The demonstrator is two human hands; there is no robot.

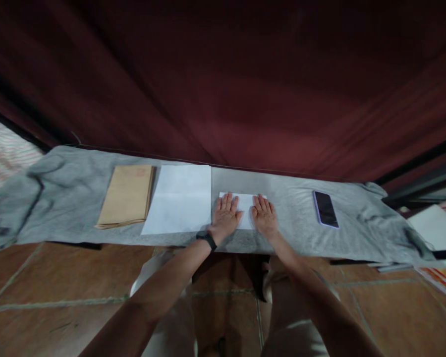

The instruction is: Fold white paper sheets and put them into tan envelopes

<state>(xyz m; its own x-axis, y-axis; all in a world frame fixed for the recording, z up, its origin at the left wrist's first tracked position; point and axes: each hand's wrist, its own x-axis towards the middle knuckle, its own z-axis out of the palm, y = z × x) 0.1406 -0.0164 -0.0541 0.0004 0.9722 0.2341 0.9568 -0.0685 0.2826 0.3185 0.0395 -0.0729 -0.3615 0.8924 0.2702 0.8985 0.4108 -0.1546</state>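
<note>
A small folded-looking white sheet of paper (pixel 246 204) lies flat on the grey cloth in front of me. My left hand (pixel 226 215) rests palm down on its left part, fingers stretched toward the far edge. On the right part lies my right hand (pixel 264 217), also flat with the fingers out. Both palms hide portions of the paper. Just left of my left hand is a larger stack or sheet of white paper (pixel 180 198). Beyond that, brown paper envelopes (pixel 126 194) lie in a pile.
The grey cloth (pixel 293 218) covers a long narrow table. A phone (pixel 326 209) with a purple edge lies toward the right. A dark red curtain (pixel 238 114) hangs along the far edge. Below is a tiled floor (pixel 78 277). A white flat item (pixel 436 227) stands at the far right.
</note>
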